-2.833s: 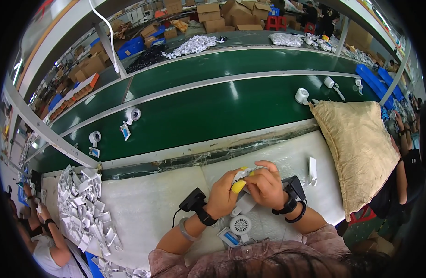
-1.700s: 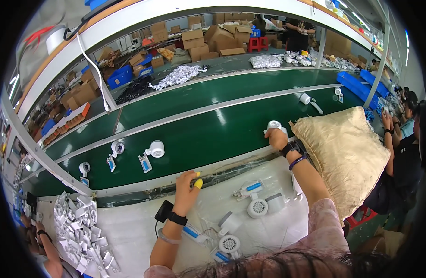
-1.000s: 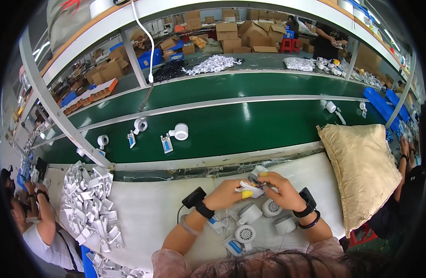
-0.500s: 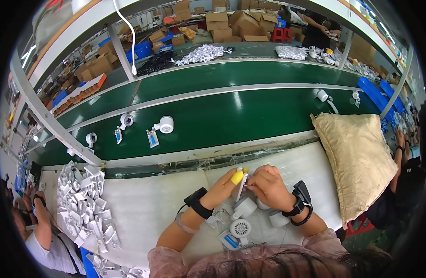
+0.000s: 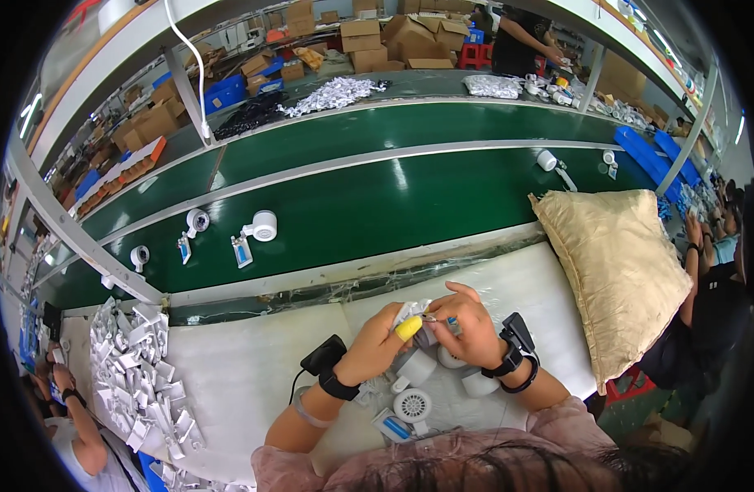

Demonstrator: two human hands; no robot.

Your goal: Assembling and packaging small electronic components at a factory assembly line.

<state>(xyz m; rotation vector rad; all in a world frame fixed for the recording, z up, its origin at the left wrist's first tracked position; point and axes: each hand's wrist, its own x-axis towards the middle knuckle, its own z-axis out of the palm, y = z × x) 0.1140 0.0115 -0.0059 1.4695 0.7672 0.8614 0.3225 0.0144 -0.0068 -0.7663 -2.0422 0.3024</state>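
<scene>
"Where's the white plastic piece [image 5: 408, 311]?"
"Above the table [image 5: 258, 357], between the hands; the fingers of the left hand [image 5: 377, 344] grasp it. Those of the right hand [image 5: 470, 330] bend close at its right side, gripping what, I cannot tell."
"Its direction?"
"The visible part slants away rightward; its long axis is mostly covered."

Workbench [image 5: 258, 348], pale sheet on top: heap of white plastic parts [image 5: 139, 369] at left end, white fans [image 5: 412, 405] bunched near front edge, tan sack [image 5: 615, 283] at right. Green belt [image 5: 369, 217] behind: more fan units [image 5: 265, 225] lying toward both ends.
</scene>
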